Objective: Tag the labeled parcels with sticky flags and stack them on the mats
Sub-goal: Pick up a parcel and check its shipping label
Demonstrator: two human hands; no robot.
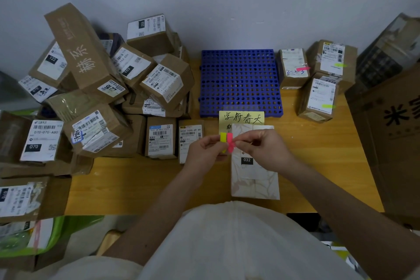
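At frame centre, the left hand (205, 151) pinches the flag pad (226, 138) while the right hand (261, 150) pinches a pink flag (231, 146), which should peel slowly so it does not tear.

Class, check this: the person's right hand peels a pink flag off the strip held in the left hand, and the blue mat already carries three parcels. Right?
Not quite: the head view shows the blue mat bare. Three parcels stand beside it. The right hand does pinch the pink flag; the left hand holds the strip.

**Flags, parcels and mat on the wooden table**

A pad of yellow and pink sticky flags (226, 138) is held above a flat white patterned parcel labelled 032 (254, 175). A perforated blue plastic mat (241, 82) lies bare behind it. Three flagged brown cardboard parcels (318, 79) stand right of the mat; unflagged labelled cardboard parcels (109, 88) are heaped left.
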